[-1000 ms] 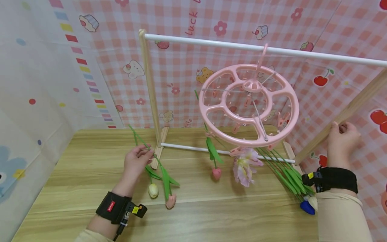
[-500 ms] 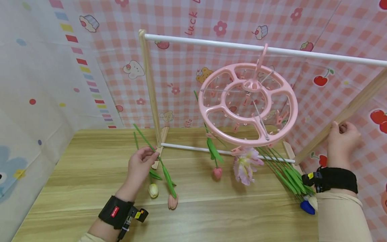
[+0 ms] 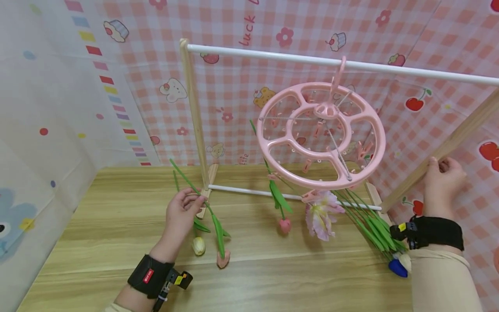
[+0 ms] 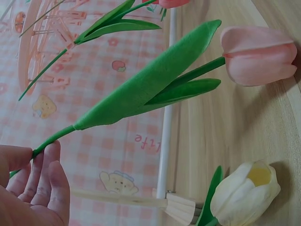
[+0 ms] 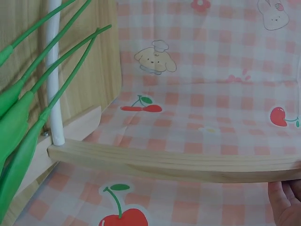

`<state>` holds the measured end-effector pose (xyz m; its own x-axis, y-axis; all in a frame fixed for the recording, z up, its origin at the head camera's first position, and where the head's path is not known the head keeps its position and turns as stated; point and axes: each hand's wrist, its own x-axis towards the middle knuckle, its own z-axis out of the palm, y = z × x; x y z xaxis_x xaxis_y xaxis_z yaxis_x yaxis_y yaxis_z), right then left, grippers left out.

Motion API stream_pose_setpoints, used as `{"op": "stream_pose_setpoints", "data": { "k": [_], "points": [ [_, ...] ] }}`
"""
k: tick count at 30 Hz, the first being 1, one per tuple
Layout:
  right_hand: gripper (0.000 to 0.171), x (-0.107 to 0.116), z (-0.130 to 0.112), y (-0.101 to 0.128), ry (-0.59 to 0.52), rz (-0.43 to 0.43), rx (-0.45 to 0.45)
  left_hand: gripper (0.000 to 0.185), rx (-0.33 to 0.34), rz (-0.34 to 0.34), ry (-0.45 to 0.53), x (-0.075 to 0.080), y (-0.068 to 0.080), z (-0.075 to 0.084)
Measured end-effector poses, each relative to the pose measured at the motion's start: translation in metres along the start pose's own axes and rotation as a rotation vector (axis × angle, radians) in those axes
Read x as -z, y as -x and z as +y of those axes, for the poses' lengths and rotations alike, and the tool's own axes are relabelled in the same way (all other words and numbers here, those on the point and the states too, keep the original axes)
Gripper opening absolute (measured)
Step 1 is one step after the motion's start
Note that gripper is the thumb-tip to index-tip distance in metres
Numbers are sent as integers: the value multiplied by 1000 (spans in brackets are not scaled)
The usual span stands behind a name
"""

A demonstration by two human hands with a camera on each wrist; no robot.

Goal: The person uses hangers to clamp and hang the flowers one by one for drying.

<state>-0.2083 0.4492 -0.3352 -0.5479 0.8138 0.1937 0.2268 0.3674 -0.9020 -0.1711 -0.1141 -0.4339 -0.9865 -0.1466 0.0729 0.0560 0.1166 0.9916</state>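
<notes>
The pink tulip (image 3: pixel 223 259) now hangs head-down with its bloom just above the wooden table (image 3: pixel 97 225) near the left foot of the drying rack (image 3: pixel 192 108); a second ago it lay tilted lower, so it has been lifted. The left hand (image 3: pixel 180 212) pinches its green stem, with a cream tulip (image 3: pixel 198 245) just beside. The right hand (image 3: pixel 444 182) still grips the rack's right wooden upright, steadying it; the pink clip hanger (image 3: pixel 321 134) hangs from the white rail.

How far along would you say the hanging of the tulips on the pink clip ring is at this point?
Done: a pink tulip and a large pale bloom hang from the pink clip ring. In hand: the left hand pinches a pink tulip's stem; the right hand grips the rack's wooden post. Left: a white tulip on the table, unclipped.
</notes>
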Motion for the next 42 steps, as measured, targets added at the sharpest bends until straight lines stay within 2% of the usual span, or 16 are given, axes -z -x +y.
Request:
{"op": "stream_pose_setpoints", "data": {
  "k": [2,4,7,9,13,15,16,19,24,26,28,30,33,39,42],
  "points": [
    [34,1,-1,2,-90,-10,-16,27,-2,-2,10,0,1,0],
    [34,1,-3,7,-242,-26,-25,27,-6,2,22,-1,1,0],
    [44,-1,-11,22,-462,-44,-51,27,-19,7,47,-2,1,0],
    [56,-4,-16,36,-525,-30,-36,25,-33,9,61,-3,1,0],
    [59,-10,-19,64,-501,41,44,24,-42,6,80,-5,2,3],
    [54,-15,-18,76,-509,48,85,25,-35,5,82,-5,4,5],
    [50,-18,-17,82,-532,23,98,25,-29,4,84,-5,4,6],
    [38,-29,-13,98,-573,-137,111,26,-16,2,90,-5,7,8],
    [40,-44,-5,119,-477,-540,113,26,-18,5,108,-7,10,10],
    [41,-47,-2,125,-489,-652,142,26,-20,6,111,-7,10,9],
    [37,-49,0,130,-571,-731,166,26,-21,7,124,-8,10,10],
    [31,-50,3,134,-616,-754,211,25,-17,3,129,-9,11,10],
    [24,-51,4,138,-656,-748,232,24,-15,-4,138,-10,12,11],
    [24,-46,4,142,-540,-706,186,24,-15,-20,135,-11,14,12],
    [32,-45,4,144,-539,-699,189,24,-17,-25,136,-11,14,11]
  ]
}}
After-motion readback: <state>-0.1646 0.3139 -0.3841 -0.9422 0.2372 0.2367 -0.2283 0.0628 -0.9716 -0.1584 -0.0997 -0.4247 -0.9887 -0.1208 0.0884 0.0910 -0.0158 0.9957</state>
